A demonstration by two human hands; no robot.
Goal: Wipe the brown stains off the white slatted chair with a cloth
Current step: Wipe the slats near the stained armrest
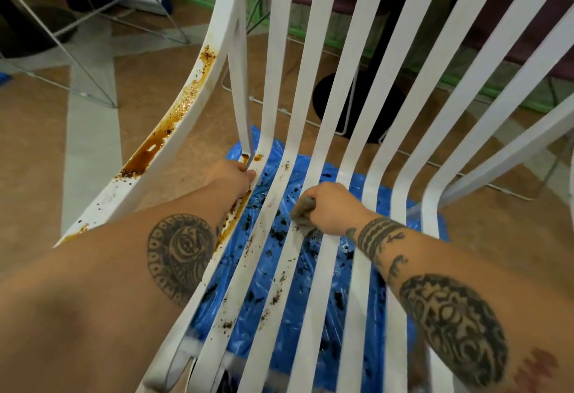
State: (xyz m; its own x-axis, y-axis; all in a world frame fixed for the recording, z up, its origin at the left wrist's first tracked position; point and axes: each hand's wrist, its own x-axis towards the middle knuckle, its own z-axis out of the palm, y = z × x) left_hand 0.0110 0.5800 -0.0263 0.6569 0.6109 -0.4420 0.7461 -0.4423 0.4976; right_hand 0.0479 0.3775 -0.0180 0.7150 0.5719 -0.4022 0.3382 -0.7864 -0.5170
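Gripping stained slat (pixel 266 131) at left edge of chair (pixel 313 82): left hand (pixel 231 175), fingers curled round it. Right hand (pixel 332 209) fingers clamped on cloth (pixel 302 210), mid-seat.

chair (pixel 275 51): 1, white
slats (pixel 307 82): 7 by my count
side rails (pixel 174 144): 2, outside the slats
my hands: 2, left hand (pixel 231 176) and right hand (pixel 329 206)
cloth (pixel 302 209): 1
blue sheet (pixel 306 172) on the floor: 1
brown stains (pixel 146 153): patches plus specks, too many to count
large tattoos (pixel 180 256): 2, one per forearm
band tattoo (pixel 377 232): 1, on my right wrist
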